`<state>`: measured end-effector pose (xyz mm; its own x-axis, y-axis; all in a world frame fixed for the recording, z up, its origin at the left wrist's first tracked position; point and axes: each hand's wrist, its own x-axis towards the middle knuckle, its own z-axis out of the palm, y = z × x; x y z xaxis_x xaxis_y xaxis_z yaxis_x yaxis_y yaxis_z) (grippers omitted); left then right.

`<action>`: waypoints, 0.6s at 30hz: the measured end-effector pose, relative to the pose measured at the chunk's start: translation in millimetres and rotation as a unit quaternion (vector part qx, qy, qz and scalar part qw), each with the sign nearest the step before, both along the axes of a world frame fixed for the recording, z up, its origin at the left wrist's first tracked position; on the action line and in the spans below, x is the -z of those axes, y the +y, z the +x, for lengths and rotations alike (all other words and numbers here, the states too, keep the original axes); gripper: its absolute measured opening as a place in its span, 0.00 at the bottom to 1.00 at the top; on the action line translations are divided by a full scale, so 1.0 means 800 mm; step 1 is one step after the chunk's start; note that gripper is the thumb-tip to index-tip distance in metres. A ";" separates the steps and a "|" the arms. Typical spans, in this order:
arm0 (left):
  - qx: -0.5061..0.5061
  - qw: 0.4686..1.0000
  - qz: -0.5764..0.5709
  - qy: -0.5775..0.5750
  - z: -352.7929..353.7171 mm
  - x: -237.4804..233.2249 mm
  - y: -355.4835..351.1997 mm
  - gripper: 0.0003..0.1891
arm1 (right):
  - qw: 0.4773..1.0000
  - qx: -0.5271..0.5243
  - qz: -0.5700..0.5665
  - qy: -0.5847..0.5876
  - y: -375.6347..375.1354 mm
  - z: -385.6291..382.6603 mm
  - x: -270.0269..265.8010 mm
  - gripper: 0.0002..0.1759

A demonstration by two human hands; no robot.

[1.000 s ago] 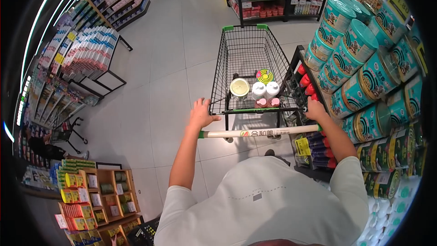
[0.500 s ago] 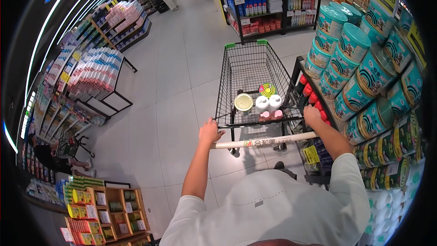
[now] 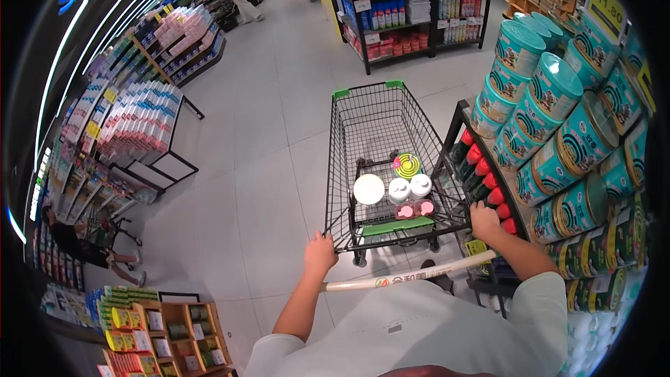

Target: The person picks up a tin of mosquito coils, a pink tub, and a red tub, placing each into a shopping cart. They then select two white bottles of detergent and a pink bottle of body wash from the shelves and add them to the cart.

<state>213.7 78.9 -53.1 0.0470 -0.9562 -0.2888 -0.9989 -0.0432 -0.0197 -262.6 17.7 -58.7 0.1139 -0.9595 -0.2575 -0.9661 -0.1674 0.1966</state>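
A black wire shopping cart (image 3: 373,126) with green corner caps stands in front of me. My left hand (image 3: 321,253) is closed around its rear left corner, and my right hand (image 3: 484,222) around the rear right corner. The pale handlebar (image 3: 412,274) runs behind them, near my shirt. In the basket's near end sit a round tub with a bright lid (image 3: 368,189), a yellow-green round package with a spiral (image 3: 407,165), two white-capped bottles (image 3: 410,187) and two pink-topped containers (image 3: 414,209). A green flap (image 3: 398,227) lies at the cart's rear.
Stacked teal tins (image 3: 534,108) and red-capped bottles (image 3: 484,166) fill a rack close against the cart's right side. Shelves of red packages (image 3: 398,42) stand ahead. Boxed goods (image 3: 143,122) line the left, with a person (image 3: 77,241) beside another cart. Others walk far ahead.
The cart and both my hands appear lower in view, with the handlebar closer to my body and more tilted. The green flap has come into sight. A person far ahead has shifted left.
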 end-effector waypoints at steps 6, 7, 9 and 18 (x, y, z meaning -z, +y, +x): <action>-0.012 1.000 -0.001 0.015 0.002 -0.016 -0.021 0.20 | 0.999 -0.005 -0.038 0.004 -0.024 0.012 0.004 0.32; -0.013 1.000 -0.004 0.016 0.003 -0.016 -0.032 0.20 | 0.999 -0.006 -0.041 0.004 -0.037 0.015 0.000 0.32; -0.048 0.998 0.013 0.031 0.008 -0.017 -0.052 0.20 | 0.999 -0.012 -0.027 0.024 -0.059 0.027 -0.008 0.24; -0.098 0.994 0.039 0.000 0.036 -0.043 -0.179 0.28 | 0.995 -0.043 -0.080 -0.031 -0.228 0.064 0.013 0.19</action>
